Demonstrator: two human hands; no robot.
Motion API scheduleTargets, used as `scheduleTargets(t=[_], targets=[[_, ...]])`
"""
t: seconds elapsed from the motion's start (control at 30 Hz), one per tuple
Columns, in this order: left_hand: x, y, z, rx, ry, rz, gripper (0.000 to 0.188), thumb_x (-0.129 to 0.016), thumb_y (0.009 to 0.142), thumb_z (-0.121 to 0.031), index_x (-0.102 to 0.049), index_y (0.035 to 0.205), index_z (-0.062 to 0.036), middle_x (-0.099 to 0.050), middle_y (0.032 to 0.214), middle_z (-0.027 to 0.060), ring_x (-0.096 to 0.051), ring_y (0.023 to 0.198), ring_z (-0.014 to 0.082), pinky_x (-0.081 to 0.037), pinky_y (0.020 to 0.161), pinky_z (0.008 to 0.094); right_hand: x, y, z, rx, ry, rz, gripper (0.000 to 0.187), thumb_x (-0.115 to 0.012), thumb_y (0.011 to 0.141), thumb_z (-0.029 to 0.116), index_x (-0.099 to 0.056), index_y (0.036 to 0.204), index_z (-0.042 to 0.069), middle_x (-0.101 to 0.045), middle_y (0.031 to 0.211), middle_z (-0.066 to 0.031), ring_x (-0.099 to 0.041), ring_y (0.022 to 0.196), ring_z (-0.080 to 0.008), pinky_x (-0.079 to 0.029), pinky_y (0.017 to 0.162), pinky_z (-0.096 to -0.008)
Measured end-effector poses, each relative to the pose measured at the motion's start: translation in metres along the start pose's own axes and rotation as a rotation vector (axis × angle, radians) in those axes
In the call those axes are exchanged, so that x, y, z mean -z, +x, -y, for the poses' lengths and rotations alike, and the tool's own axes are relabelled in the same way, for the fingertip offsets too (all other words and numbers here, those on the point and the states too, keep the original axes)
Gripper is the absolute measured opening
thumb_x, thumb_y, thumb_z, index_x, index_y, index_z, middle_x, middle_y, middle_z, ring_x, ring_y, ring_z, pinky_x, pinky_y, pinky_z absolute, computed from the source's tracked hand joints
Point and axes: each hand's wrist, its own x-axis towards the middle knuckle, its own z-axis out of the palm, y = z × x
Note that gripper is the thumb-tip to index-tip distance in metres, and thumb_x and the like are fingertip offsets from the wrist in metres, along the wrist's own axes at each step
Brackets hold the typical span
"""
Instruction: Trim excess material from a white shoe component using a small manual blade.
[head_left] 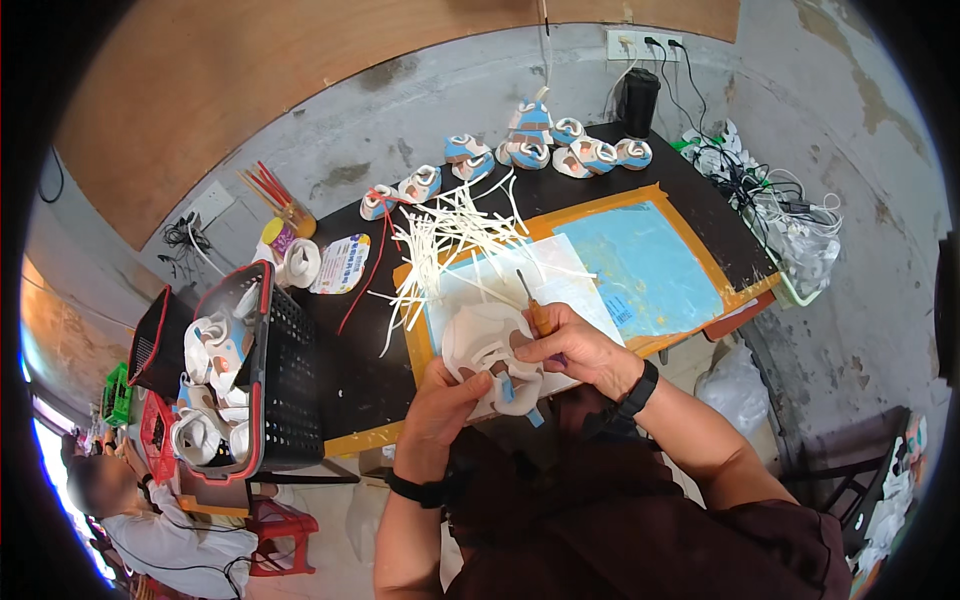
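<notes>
A small shoe upper, white with brown and light-blue parts, is held above the near edge of the table. My left hand grips its lower left side, thumb on top. My right hand is closed round the orange-yellow handle of a thin-shafted hand tool, whose metal tip points up and away; I cannot tell whether it is an awl or a screwdriver. The right thumb also presses on the upper's right side. Just beyond the upper, a heap of white laces lies partly over a white sheet.
Finished-looking small shoes line the table's back. A black basket of uppers stands left, near a jar of red sticks. Blue sheeting edged with orange tape covers the right. A black cup stands behind. Another person sits lower left.
</notes>
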Motion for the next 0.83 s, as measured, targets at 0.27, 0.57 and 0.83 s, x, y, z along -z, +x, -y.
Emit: scheduleTargets(t=[0.27,0.57,0.83], targets=[[-0.003,-0.006,-0.006,0.111,-0.093,-0.081,0.041,-0.067,0.087,-0.015,-0.053,0.123,0.0006,-0.062,0.113,0.0093,-0.061,0.101,0.0190,-0.049,0.088,0.0341,-0.005,-0.002,0.001,-0.036,-0.104,-0.050,0.026,-0.072,0.071,-0.004,-0.058,0.091,0.004,-0.053,0.072,0.0023,-0.047,0.053,-0.0041,-0.031,0.041,-0.0179],[0.001,-0.008,-0.018,0.010,0.082,-0.410,0.036,-0.063,0.089,-0.014,-0.054,0.121,0.0018,-0.064,0.111,0.0112,-0.064,0.098,0.0214,-0.051,0.086,0.0350,-0.023,-0.011,0.007,0.866,-1.172,-0.249,0.055,-0.080,0.075,0.019,-0.055,0.122,0.007,-0.061,0.080,-0.0022,-0.060,0.070,-0.0114,-0.048,0.062,-0.0245],[0.001,0.032,-0.010,0.094,-0.282,-0.344,0.046,-0.064,0.090,-0.024,-0.049,0.129,-0.0040,-0.060,0.120,0.0081,-0.060,0.108,0.0244,-0.050,0.090,0.0389,-0.022,-0.013,0.011,0.604,-1.460,-0.035,0.055,-0.078,0.073,0.025,-0.054,0.122,0.020,-0.069,0.076,-0.0083,-0.068,0.068,-0.0272,-0.054,0.060,-0.0345]])
